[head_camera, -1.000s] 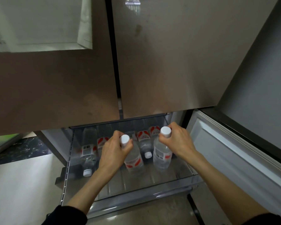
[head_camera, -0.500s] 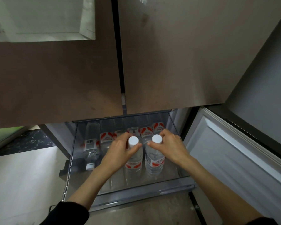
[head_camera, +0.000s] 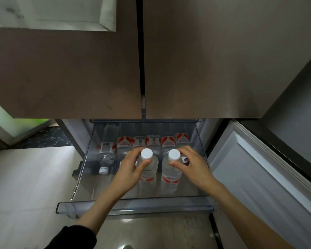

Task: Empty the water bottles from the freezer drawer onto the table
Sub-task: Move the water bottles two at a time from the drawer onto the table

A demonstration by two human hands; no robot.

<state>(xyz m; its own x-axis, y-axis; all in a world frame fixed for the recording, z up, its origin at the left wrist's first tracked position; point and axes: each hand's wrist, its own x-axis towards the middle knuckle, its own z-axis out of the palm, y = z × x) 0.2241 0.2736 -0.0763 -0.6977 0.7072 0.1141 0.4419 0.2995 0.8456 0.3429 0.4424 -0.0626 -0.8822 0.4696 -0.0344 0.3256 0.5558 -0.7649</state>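
The left hand [head_camera: 131,169] is curled around the neck of an upright water bottle [head_camera: 147,174], thumb and fingers closed just under its white cap [head_camera: 146,154]. At its 3 o'clock the right hand [head_camera: 192,168] grips a second upright bottle [head_camera: 170,177] the same way, fingers closed below the cap [head_camera: 174,154]. The two bottles stand side by side, nearly touching, in the front half of the clear freezer drawer [head_camera: 133,206], which is pulled out over the pale floor [head_camera: 29,186]. From the hands toward 12 o'clock, a row of bottles with red-and-white labels [head_camera: 153,141] lies flat along the back of the drawer. At 9 o'clock from the left hand, one more bottle [head_camera: 106,155] lies on its side with its cap pointing toward the drawer front. Above, the two brown upper fridge doors [head_camera: 205,60] are shut. At 3 o'clock the lower freezer door [head_camera: 258,177] stands swung open. A dark sleeve [head_camera: 74,238] covers the left forearm.
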